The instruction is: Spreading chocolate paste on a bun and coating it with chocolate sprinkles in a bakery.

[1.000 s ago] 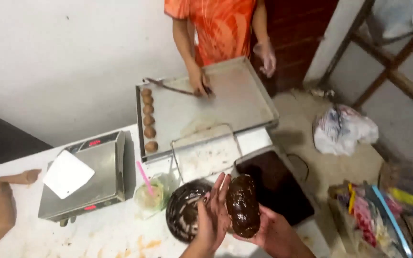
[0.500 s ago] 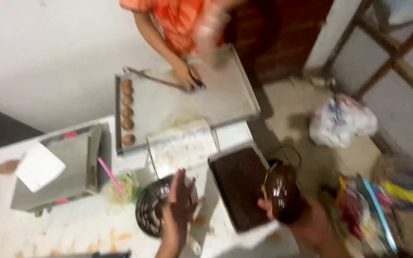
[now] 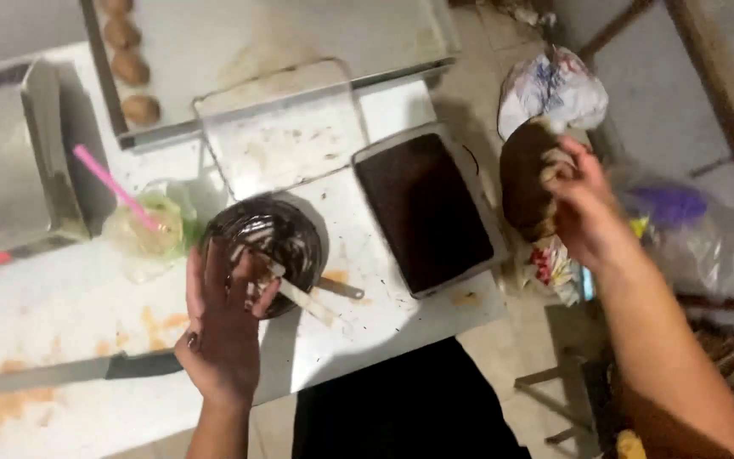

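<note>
My right hand (image 3: pixel 584 212) grips a large brown lump of dough (image 3: pixel 524 183), held out past the right edge of the white table (image 3: pixel 61 289), above the floor. My left hand (image 3: pixel 223 319) hovers open, fingers spread and smeared brown, over the near rim of a dark bowl (image 3: pixel 269 238) streaked with chocolate. A pale stick utensil (image 3: pixel 303 297) leans out of the bowl beside my fingers. A dark rectangular tray (image 3: pixel 426 208) lies between the bowl and the dough.
A metal baking tray (image 3: pixel 299 34) at the back holds a row of brown dough balls (image 3: pixel 133 68). A scale (image 3: pixel 10 170) stands at left, next to a plastic bag with a pink straw (image 3: pixel 142 225). A long knife (image 3: pixel 61 370) lies near the front. Bags (image 3: pixel 554 85) litter the floor.
My right hand carried the dough lump from in front of me out to the right, off the table. My left hand stayed by the bowl. The view tilted down; the person in orange left the frame.
</note>
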